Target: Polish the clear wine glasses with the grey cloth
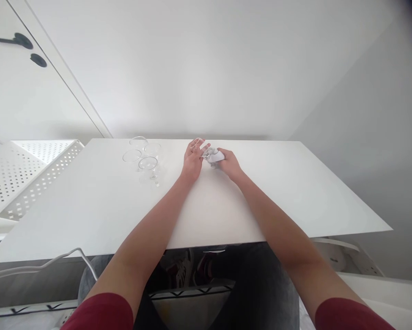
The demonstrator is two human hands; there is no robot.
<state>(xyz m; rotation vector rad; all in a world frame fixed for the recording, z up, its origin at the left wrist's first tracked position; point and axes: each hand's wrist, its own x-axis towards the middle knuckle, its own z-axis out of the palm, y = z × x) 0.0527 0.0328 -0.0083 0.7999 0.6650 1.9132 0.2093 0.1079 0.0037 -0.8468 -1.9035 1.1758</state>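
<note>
Glass (206,153) in the middle of the frame is held between two bare hands, above the far part of a white desk (277,192). At its left side the left hand (193,158) curls loosely around it, fingers slightly apart, with a clear ring of the glass showing by the fingertips. At its right side the right hand (230,162) pinches a crumpled white cloth (215,156) against it; where the cloth covers the glass, its outline is hard to make out. Left of the hands, toward the far edge of the desk, a cluster of clear glasses (148,163) shows four round rims close together. Across the lower part, the desk's smooth, matte top ends in a straight near edge. Behind it rises a plain pale wall (206,68), meeting a greyer, shaded wall (391,114) at the right. A white door (23,96) fills the upper left, with a dark handle (23,41). Below it, at the left edge, stands a white rack (11,176) pierced with small holes. A pale cable (41,268) loops at lower left, and dark red sleeves (99,314) enter from the bottom, with shoes (183,274) dimly visible beneath the desk.
</note>
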